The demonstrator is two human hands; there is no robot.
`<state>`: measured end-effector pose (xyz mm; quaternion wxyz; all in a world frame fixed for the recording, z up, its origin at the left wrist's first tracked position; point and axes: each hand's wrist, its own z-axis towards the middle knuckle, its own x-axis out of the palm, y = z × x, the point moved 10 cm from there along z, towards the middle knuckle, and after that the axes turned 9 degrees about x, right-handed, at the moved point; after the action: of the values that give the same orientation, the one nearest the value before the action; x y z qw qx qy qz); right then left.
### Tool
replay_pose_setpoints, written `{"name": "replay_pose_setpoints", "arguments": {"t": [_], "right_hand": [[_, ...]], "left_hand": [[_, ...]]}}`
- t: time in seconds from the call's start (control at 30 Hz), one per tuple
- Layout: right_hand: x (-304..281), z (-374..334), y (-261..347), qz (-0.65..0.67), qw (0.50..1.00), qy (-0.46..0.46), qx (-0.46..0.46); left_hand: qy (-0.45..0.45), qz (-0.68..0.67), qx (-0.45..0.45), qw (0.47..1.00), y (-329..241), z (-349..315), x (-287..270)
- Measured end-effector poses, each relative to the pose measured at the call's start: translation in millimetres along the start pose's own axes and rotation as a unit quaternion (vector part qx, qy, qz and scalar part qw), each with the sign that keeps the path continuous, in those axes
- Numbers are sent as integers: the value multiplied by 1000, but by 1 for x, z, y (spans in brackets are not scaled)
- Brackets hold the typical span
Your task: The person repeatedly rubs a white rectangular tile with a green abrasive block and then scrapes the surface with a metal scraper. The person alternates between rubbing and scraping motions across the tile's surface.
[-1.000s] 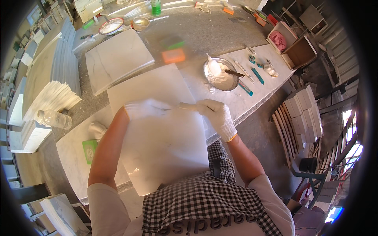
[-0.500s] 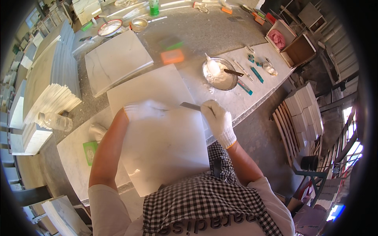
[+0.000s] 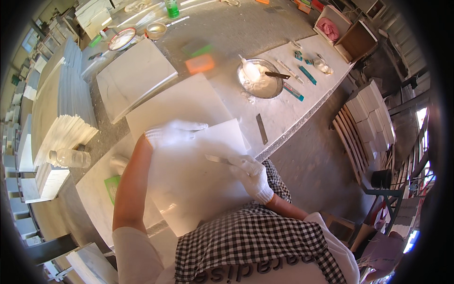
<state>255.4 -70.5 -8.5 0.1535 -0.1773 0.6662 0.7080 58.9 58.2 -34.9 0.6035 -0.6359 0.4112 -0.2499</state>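
A large pale stone-look tile [image 3: 198, 189] lies in front of me, its lower part against my checked apron. My left hand [image 3: 172, 134], in a white knitted glove, rests along its far left edge with the fingers stretched out. My right hand [image 3: 252, 176], gloved too, is closed on a thin flat blade [image 3: 216, 159] that points left over the tile's surface. A second, darker metal strip [image 3: 261, 128] lies on the slab to the right of the tile. Beyond the tile lies another pale tile [image 3: 184, 102].
Beyond my right hand stands a metal bowl [image 3: 262, 87] of white paste with a dark-handled tool. Teal cutters [image 3: 307, 75] lie beside it. An orange block [image 3: 199, 63] sits farther off, blurred. A clear bottle [image 3: 71, 158] is at left, and stacked boxes [image 3: 371, 116] at right.
My right hand has moved down and left with the blade, from the tile's far right corner to over its surface. The dark strip is now uncovered. My left hand stays at the edge.
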Motion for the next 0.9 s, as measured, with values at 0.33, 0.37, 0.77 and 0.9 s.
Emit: {"name": "replay_pose_setpoints", "arguments": {"t": [0.33, 0.37, 0.77, 0.9], "right_hand": [[4, 4, 3, -87, 996, 23, 17], [3, 4, -2, -75, 996, 32, 43], [-7, 16, 27, -204, 956, -107, -180], [4, 24, 29, -212, 952, -135, -173]], "left_hand": [[-13, -26, -1, 1000, 4, -1, -2], [-16, -57, -6, 998, 5, -1, -1], [-2, 0, -18, 1000, 0, -2, -2], [-3, 2, -8, 1000, -1, -2, -3]]}}
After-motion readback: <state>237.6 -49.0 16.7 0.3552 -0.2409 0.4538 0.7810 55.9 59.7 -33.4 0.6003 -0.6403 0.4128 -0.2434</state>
